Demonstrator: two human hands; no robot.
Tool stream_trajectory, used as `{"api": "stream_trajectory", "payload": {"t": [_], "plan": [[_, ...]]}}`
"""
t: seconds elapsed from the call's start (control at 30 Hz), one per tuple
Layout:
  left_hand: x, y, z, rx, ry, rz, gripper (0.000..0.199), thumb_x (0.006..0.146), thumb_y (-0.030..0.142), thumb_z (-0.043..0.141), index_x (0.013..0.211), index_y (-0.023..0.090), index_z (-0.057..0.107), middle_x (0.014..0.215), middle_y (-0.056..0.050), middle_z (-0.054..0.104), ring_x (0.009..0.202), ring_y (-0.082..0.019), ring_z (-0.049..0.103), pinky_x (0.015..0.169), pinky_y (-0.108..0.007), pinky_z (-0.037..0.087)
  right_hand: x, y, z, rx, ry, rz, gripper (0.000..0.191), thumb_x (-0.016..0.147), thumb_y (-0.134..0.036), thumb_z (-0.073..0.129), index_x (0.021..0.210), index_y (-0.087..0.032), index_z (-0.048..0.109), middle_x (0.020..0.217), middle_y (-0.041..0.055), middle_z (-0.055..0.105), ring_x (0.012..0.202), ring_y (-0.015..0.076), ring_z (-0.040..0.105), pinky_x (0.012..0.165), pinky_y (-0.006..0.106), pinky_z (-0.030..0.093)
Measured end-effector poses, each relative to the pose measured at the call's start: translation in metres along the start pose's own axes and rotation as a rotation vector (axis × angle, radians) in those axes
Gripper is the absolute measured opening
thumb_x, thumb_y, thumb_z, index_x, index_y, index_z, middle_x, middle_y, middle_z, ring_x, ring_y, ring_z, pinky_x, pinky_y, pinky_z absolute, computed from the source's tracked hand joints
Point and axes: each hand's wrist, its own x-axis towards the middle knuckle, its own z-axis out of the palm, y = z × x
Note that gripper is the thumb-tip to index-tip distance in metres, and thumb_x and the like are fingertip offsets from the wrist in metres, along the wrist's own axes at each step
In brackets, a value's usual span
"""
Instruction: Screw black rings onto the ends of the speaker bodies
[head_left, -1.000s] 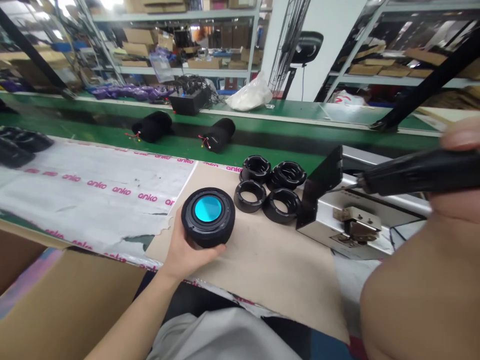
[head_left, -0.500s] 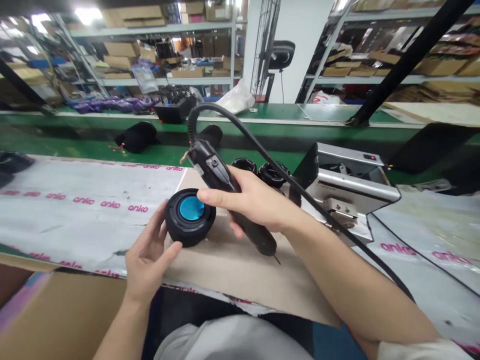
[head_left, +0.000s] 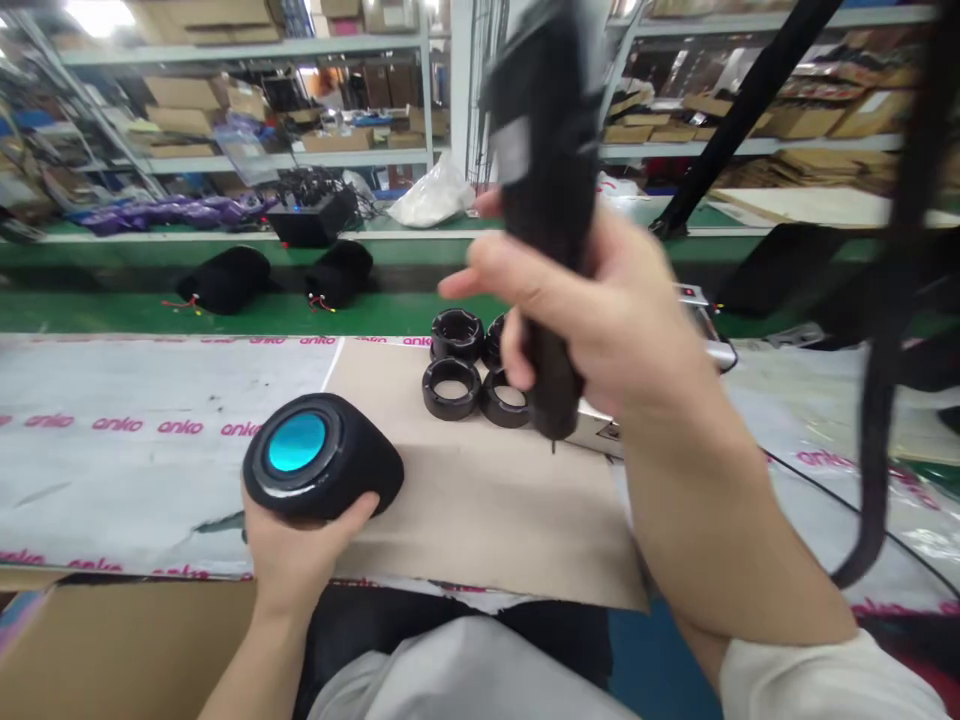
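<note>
My left hand (head_left: 300,545) is wrapped round the lower side of a black cylindrical speaker (head_left: 367,465), which lies tilted with its blue-covered round end facing up and left. Raised in front of me, my right hand (head_left: 585,310) grips a black electric screwdriver (head_left: 551,190), blurred by motion. Its thin bit points down above the cardboard sheet (head_left: 465,520), and its black cable (head_left: 877,450) hangs at the right. Several black plastic rings (head_left: 451,390) stand on the far part of the cardboard, some partly hidden behind the screwdriver and my right hand.
Two black cloth-covered cylinders (head_left: 225,280) with red wires lie on the green bench behind. A silver machine (head_left: 705,320) is mostly hidden behind my right arm. A dark slanted post (head_left: 742,120) rises at the right. Shelves with cardboard boxes (head_left: 184,105) fill the background.
My right hand has lifted the screwdriver up and closer to me. The left hand has tipped the speaker over and shifted it left, so its side shows. The view has turned slightly right.
</note>
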Motion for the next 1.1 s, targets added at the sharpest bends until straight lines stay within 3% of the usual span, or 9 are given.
{"api": "stream_trajectory", "payload": {"t": [0.1,0.2,0.3,0.5,0.67,0.77,0.9,1.1], "plan": [[-0.006,-0.01,0.0,0.135,0.069,0.03,0.09,0.06,0.058,0.101,0.137,0.025,0.068,0.134,-0.011,0.073,0.142,-0.044,0.063,0.128,-0.066,0.046,0.003,-0.009,-0.018,-0.036,0.13,-0.123,0.049,0.077,-0.051,0.098,0.106,-0.025,0.067,0.09,0.0029,0.072,0.065,0.0179,0.073,0.031,0.024,0.047],[-0.01,-0.024,-0.004,0.256,0.006,0.113,0.084,0.055,0.063,0.101,0.126,0.027,0.075,0.122,-0.008,0.077,0.142,-0.046,0.062,0.125,-0.068,0.048,0.003,-0.013,-0.025,-0.19,0.104,-0.084,0.046,0.079,-0.048,0.097,0.107,-0.027,0.068,0.083,0.0003,0.073,0.047,0.0122,0.061,0.032,0.025,0.047],[-0.013,-0.035,-0.008,0.291,-0.028,0.127,0.078,0.056,0.064,0.1,0.122,0.031,0.076,0.116,-0.006,0.078,0.137,-0.046,0.065,0.125,-0.069,0.048,0.004,-0.008,-0.022,-0.283,0.06,-0.009,0.045,0.081,-0.042,0.096,0.108,-0.025,0.064,0.081,-0.002,0.071,0.042,0.0114,0.056,0.034,0.027,0.047],[-0.016,-0.024,-0.001,0.125,-0.107,0.096,0.102,0.06,0.059,0.101,0.15,0.035,0.06,0.146,-0.009,0.067,0.149,-0.041,0.059,0.132,-0.06,0.043,0.011,0.015,-0.003,-0.368,-0.029,0.123,0.037,0.08,-0.028,0.091,0.104,-0.021,0.063,0.076,-0.0052,0.067,0.046,0.005,0.053,0.038,0.015,0.039],[-0.015,-0.005,0.007,-0.014,-0.145,0.107,0.119,0.064,0.053,0.102,0.165,0.029,0.044,0.164,-0.014,0.056,0.15,-0.04,0.059,0.128,-0.061,0.047,0.013,0.023,0.009,-0.518,-0.018,0.196,0.04,0.079,-0.023,0.087,0.108,-0.022,0.06,0.09,-0.0035,0.073,0.047,0.0058,0.054,0.039,0.016,0.044],[-0.013,0.007,0.009,-0.064,-0.172,0.125,0.118,0.064,0.046,0.103,0.165,0.027,0.044,0.159,-0.015,0.061,0.143,-0.038,0.066,0.122,-0.057,0.055,0.007,0.038,0.014,-0.666,-0.066,0.291,0.04,0.08,-0.026,0.084,0.112,-0.023,0.06,0.097,-0.0012,0.075,0.053,0.0103,0.06,0.044,0.022,0.048],[-0.011,0.018,0.01,-0.113,-0.168,0.136,0.11,0.068,0.038,0.101,0.163,0.026,0.045,0.145,-0.012,0.07,0.13,-0.033,0.074,0.112,-0.048,0.063,-0.006,0.07,0.021,-0.901,-0.135,0.336,0.039,0.087,-0.031,0.074,0.122,-0.025,0.058,0.098,0.0002,0.075,0.08,0.0204,0.071,0.063,0.027,0.051],[-0.011,0.024,0.011,-0.124,-0.131,0.124,0.102,0.071,0.034,0.099,0.16,0.025,0.05,0.145,-0.012,0.07,0.128,-0.032,0.075,0.114,-0.049,0.061,-0.01,0.104,0.042,-1.118,-0.212,0.343,0.038,0.089,-0.024,0.064,0.126,-0.023,0.058,0.11,0.0091,0.078,0.095,0.0321,0.073,0.069,0.032,0.039]]}}
